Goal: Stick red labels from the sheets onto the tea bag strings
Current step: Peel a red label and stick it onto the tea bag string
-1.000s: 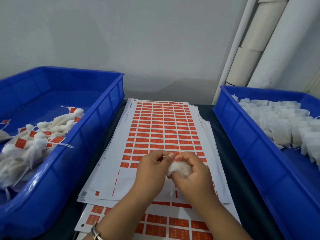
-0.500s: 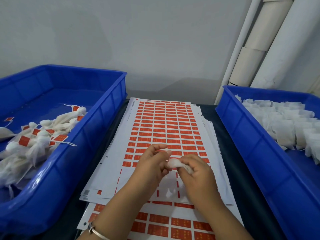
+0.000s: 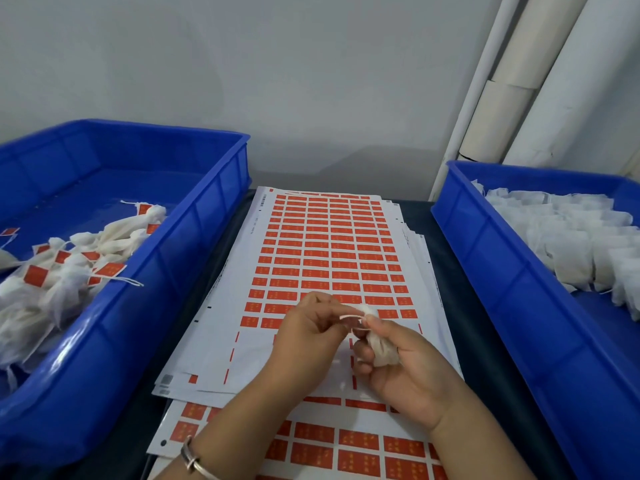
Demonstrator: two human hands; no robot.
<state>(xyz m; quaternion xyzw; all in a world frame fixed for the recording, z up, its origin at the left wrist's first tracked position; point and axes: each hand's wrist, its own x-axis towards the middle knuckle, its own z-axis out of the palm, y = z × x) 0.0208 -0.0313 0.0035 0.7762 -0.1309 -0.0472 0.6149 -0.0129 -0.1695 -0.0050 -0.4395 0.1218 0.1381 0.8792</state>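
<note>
While only the head view is supplied, every entry below is read from it.

Head view, right hand: right hand (image 3: 401, 365) is curled round a white tea bag (image 3: 381, 351), palm turned partly up, with thumb and forefinger pinching near the bag's top.
Head view, left hand: left hand (image 3: 304, 337) has its fingertips drawn together at the string (image 3: 351, 317), a narrow pinch; whether a label is already between them cannot be told.
Head view, task item: the tea bag is held in the air above the near end of the top label sheet (image 3: 325, 258), touching neither bin.
Head view, sheet: red labels fill the far rows; the rows nearest the hands are bare backing, so supply is partly used. More sheets lie stacked beneath.
Head view, left bin (image 3: 145, 306): holds bags with red labels attached, judged to be the finished lot.
Head view, right bin (image 3: 491, 271): holds plain white bags without labels, judged to be the waiting stock.
Step in hand: judged to be freeing and straightening the string ready for a label.
Next move calls for: the string kept taut by the right hand, and one label peeled from the nearest full row and folded over the string's end.
Caution: the string is thin and slack, and may slip from the pinch.
</note>
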